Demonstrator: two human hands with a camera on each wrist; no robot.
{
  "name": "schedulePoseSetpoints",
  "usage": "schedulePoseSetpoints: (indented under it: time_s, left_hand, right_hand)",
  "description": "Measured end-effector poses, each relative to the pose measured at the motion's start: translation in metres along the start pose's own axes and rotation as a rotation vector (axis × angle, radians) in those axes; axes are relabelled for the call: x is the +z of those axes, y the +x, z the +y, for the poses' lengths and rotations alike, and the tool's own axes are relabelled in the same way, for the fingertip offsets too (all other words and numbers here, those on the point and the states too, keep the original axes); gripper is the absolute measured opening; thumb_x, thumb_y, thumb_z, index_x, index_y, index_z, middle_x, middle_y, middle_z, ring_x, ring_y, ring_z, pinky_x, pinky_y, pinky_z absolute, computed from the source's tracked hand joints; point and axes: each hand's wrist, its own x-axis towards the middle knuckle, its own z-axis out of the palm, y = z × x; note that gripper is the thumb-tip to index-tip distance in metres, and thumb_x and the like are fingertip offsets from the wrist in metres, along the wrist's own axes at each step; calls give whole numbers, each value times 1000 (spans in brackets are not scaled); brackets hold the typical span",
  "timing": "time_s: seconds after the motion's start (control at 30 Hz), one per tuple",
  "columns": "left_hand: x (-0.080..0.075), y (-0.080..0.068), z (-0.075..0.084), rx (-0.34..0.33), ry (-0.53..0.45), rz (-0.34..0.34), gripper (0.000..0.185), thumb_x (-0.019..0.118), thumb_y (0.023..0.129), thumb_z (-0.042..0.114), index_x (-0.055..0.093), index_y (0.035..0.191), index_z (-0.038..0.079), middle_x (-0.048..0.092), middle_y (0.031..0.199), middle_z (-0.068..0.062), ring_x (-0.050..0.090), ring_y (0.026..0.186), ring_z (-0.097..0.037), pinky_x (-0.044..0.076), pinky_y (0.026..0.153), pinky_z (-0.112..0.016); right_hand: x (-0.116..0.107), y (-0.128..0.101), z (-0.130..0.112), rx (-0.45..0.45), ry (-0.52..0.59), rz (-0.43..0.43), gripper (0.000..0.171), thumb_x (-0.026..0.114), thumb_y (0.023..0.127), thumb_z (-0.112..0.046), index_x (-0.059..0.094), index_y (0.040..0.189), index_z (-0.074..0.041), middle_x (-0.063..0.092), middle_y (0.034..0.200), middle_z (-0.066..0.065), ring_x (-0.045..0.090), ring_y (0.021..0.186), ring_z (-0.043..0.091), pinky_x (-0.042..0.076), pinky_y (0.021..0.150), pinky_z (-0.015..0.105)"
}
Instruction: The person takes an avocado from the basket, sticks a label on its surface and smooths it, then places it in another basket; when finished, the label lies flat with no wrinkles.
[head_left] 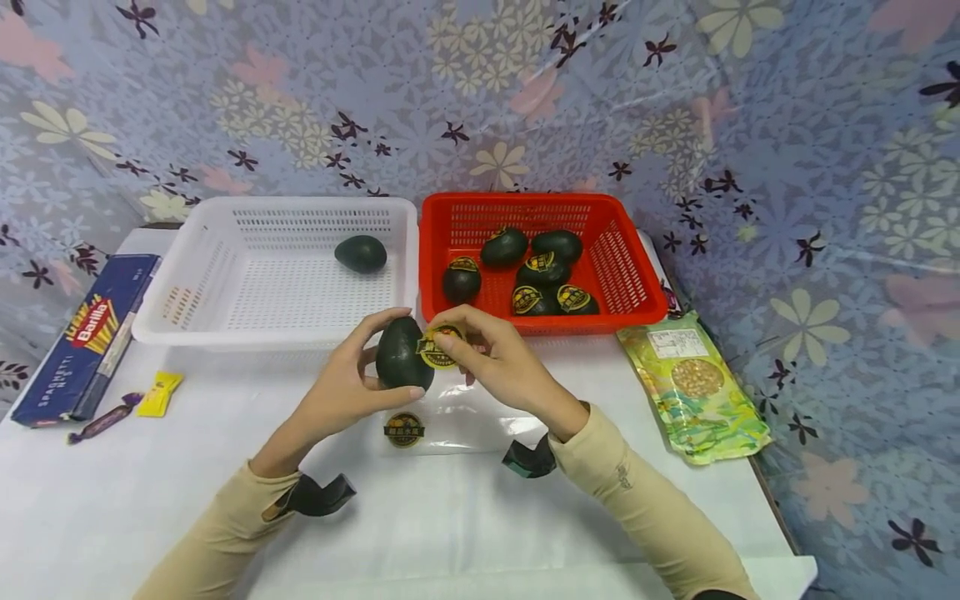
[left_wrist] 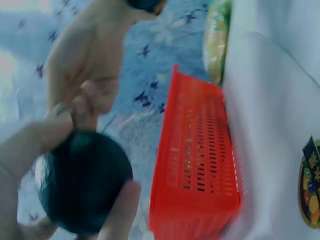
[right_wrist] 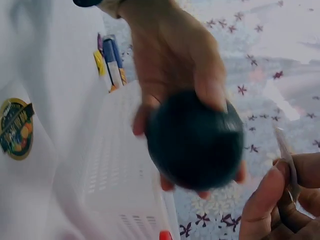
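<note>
My left hand [head_left: 337, 392] holds a dark green avocado [head_left: 399, 358] above the table, thumb on the near side and fingers round the far side. Just to its right, my right hand [head_left: 498, 358] pinches a round black-and-gold sticker [head_left: 438, 346] between thumb and fingers. That sticker overlaps the avocado in the head view; in the right wrist view the thin label [right_wrist: 283, 145] appears edge-on, apart from the fruit. Below the hands lies a glossy backing sheet [head_left: 468, 421] with another round sticker [head_left: 404, 429] at its left.
A white basket [head_left: 225, 337] at the back left holds one bare avocado [head_left: 362, 253]. Beside it, a red basket [head_left: 633, 283] contains several avocados with gold stickers. A spaghetti box [head_left: 90, 342] and two wrapped candies [head_left: 159, 395] lie left; a green food bag [head_left: 697, 392] lies right.
</note>
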Motion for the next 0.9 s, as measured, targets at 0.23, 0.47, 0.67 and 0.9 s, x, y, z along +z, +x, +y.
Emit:
schedulePoseSetpoints:
  time_s: [0.23,0.47,0.67,0.9]
  left_hand:
    - [17,6,16,104,149,99,90,87,74,10,41,149,28,44,148,-5,59,119,-40,63,70,-31]
    - [21,4,25,159,231,100,89,89,73,14,44,149,28,49,143,-3,63,106,-30,61,67,-27]
    - [21,1,27,158,259,102,89,90,73,16,44,149,26,48,146,-3,61,107,-28,62,69,-30]
    - [19,-4,30,249,373,105,89,90,71,16,45,148,22,47,148,-5,53,127,-22,61,86,-35]
  right_hand:
    - [7,-4,-5,-3,-7,46,21,65,97,-11,62,118,-13,67,95,9,56,63,19,49,53,25]
    - [5,-7,-8,-55,-76,38,22,68,96,-14,63,118,-13,69,109,6,63,81,17,56,67,27]
    - [7,-8,-9,-131,-189,57,25,70,94,-16,62,118,-15,66,90,3,58,77,14,53,67,24]
    - [9,-9,-11,-168,-263,66,29,73,92,-17,61,118,-16,58,82,1,54,73,12,50,65,22]
